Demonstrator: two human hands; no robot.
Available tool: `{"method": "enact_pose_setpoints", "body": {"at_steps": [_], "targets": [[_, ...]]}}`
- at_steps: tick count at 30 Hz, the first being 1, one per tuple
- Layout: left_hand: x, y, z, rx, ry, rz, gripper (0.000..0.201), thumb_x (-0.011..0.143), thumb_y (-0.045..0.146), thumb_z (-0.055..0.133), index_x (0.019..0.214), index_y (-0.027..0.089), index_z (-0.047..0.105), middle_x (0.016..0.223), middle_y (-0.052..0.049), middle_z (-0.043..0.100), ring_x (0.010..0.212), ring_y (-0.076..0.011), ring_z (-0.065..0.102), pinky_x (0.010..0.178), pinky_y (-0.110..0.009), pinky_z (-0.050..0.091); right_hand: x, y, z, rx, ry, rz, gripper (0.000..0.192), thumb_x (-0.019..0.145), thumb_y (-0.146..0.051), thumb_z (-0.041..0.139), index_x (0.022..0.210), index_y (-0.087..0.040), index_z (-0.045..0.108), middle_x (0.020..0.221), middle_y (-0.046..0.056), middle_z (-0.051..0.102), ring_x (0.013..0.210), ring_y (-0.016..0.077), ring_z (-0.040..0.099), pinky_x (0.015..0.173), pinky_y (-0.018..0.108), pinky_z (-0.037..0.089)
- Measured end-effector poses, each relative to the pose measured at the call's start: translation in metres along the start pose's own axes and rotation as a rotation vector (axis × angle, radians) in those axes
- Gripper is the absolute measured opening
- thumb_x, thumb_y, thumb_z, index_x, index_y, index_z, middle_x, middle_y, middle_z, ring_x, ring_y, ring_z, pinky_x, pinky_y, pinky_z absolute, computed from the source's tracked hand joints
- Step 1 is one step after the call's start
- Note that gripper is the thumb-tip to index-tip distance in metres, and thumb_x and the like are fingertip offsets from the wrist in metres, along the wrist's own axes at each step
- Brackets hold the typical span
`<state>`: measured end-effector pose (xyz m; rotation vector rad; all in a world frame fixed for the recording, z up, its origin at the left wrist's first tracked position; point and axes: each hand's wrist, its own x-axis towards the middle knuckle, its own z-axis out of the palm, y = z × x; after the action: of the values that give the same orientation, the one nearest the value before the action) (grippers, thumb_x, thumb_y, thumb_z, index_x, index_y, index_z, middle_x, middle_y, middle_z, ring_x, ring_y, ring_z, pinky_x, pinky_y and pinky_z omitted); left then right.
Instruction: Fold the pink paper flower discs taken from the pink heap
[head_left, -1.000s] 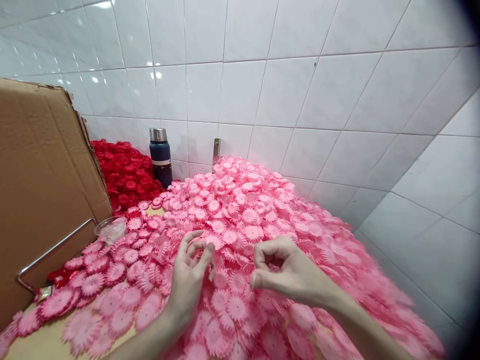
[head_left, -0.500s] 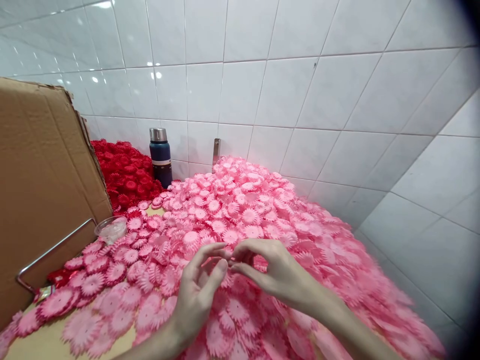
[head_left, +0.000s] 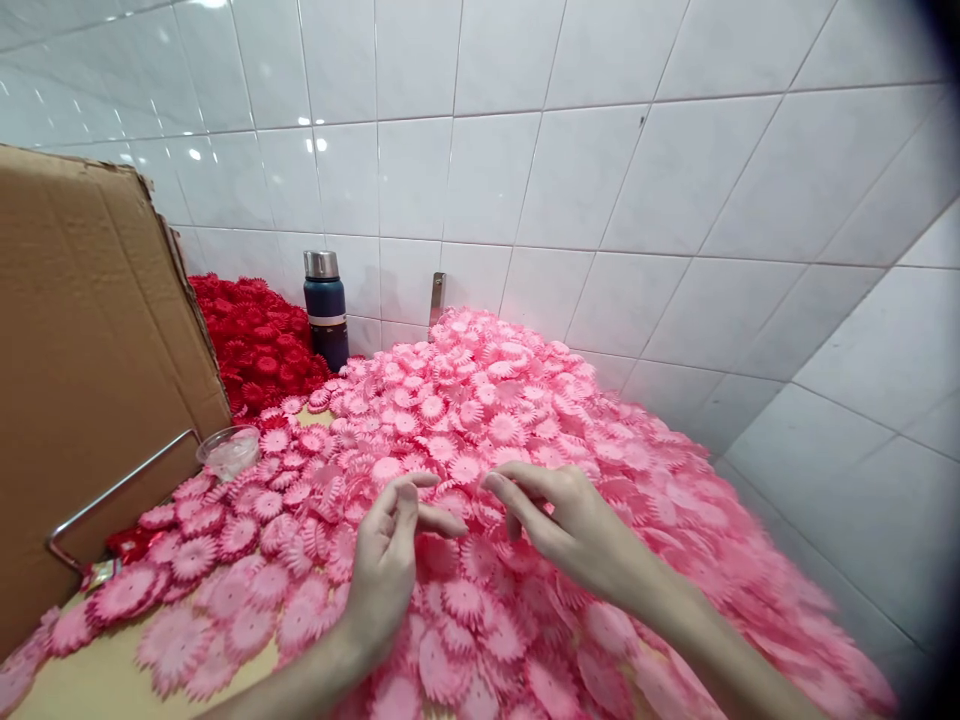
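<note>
Pink pleated fabric flower discs (head_left: 480,440) are heaped beneath both hands. Left hand (head_left: 390,570) and right hand (head_left: 577,525), pinched together half a second ago, are now parted, fingers released, nothing visibly held.

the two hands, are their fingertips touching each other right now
Apart. The head view shows pink flowers in a gap between the left hand fingertips and the right hand fingertips.

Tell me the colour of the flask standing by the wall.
Dark blue flask with a silver cap and a pale band round the middle, seen in the head view.
</note>
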<state>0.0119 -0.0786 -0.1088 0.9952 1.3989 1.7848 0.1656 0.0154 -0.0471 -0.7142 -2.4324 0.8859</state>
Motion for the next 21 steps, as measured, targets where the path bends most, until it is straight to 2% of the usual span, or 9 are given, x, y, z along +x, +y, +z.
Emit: {"method": "enact_pose_setpoints", "body": {"at_steps": [4,6,8,10,12,14,16,18,21], "targets": [[-0.004,0.001,-0.002,0.046,-0.028,0.061,0.036,0.094,0.045,0.049,0.09,0.018,0.072,0.098,-0.009,0.073,0.092,-0.0215,0.066,0.088,-0.034,0.05,-0.005,-0.006,-0.005,-0.039,-0.254,-0.011,0.036,0.094,-0.038,0.051,0.066,-0.018,0.057,0.058,-0.002,0.056,0.05,0.0095,0.046,0.049,0.024,0.034],[-0.005,0.002,-0.003,0.073,-0.047,0.108,0.033,0.094,0.044,0.051,0.092,0.019,0.073,0.108,-0.008,0.07,0.101,-0.0226,0.063,0.085,-0.032,0.051,-0.008,-0.008,-0.002,-0.07,-0.39,-0.021,0.023,0.082,-0.037,0.068,0.071,-0.018,0.062,0.067,-0.002,0.061,0.058,0.011,0.052,0.052,0.023,0.036],[-0.005,0.002,-0.003,0.116,-0.045,0.133,0.035,0.094,0.043,0.05,0.089,0.019,0.074,0.109,-0.009,0.07,0.106,-0.0233,0.061,0.088,-0.031,0.049,-0.01,-0.008,0.004,-0.115,-0.465,-0.045,0.022,0.07,-0.033,0.079,0.076,-0.019,0.063,0.077,0.0,0.065,0.068,0.0137,0.056,0.055,0.023,0.037],[-0.004,0.002,-0.002,0.125,-0.04,0.102,0.036,0.094,0.044,0.049,0.092,0.018,0.074,0.104,-0.009,0.07,0.1,-0.0224,0.063,0.086,-0.031,0.049,-0.01,-0.007,0.013,-0.193,-0.46,-0.102,0.02,0.068,-0.026,0.079,0.077,-0.018,0.063,0.083,0.001,0.065,0.072,0.015,0.056,0.056,0.023,0.035],[-0.003,0.001,-0.001,0.085,-0.032,0.044,0.034,0.094,0.045,0.049,0.1,0.019,0.07,0.101,-0.008,0.071,0.089,-0.0202,0.065,0.081,-0.031,0.051,-0.009,-0.006,0.02,-0.276,-0.427,-0.162,0.007,0.074,-0.016,0.068,0.075,-0.017,0.06,0.078,0.002,0.064,0.066,0.0133,0.053,0.053,0.024,0.031],[-0.003,0.001,0.0,0.03,-0.025,0.0,0.032,0.093,0.045,0.051,0.107,0.02,0.065,0.104,-0.008,0.071,0.085,-0.0191,0.065,0.076,-0.03,0.052,-0.009,-0.006,0.022,-0.322,-0.377,-0.184,0.01,0.077,-0.007,0.056,0.073,-0.016,0.059,0.072,0.002,0.063,0.06,0.0114,0.049,0.051,0.024,0.029],[-0.003,0.002,0.0,0.007,-0.028,-0.022,0.032,0.092,0.043,0.054,0.115,0.021,0.062,0.107,-0.008,0.07,0.088,-0.0198,0.066,0.077,-0.03,0.053,-0.008,-0.006,0.02,-0.298,-0.321,-0.167,0.014,0.078,-0.006,0.052,0.077,-0.017,0.06,0.072,0.002,0.064,0.06,0.0112,0.05,0.053,0.024,0.031],[-0.004,0.003,0.0,0.028,-0.031,-0.01,0.032,0.09,0.04,0.058,0.116,0.022,0.062,0.113,-0.008,0.069,0.1,-0.0213,0.064,0.085,-0.031,0.051,-0.008,-0.006,0.017,-0.255,-0.303,-0.137,0.007,0.08,-0.013,0.058,0.083,-0.018,0.062,0.077,0.002,0.065,0.066,0.0128,0.054,0.056,0.023,0.034],[-0.005,0.004,-0.001,0.071,-0.017,0.042,0.029,0.089,0.037,0.06,0.113,0.022,0.066,0.121,-0.007,0.067,0.116,-0.0223,0.058,0.098,-0.031,0.045,-0.009,-0.007,0.019,-0.271,-0.361,-0.154,0.014,0.074,-0.024,0.071,0.081,-0.017,0.061,0.081,0.004,0.065,0.068,0.0145,0.054,0.056,0.024,0.034]]}}
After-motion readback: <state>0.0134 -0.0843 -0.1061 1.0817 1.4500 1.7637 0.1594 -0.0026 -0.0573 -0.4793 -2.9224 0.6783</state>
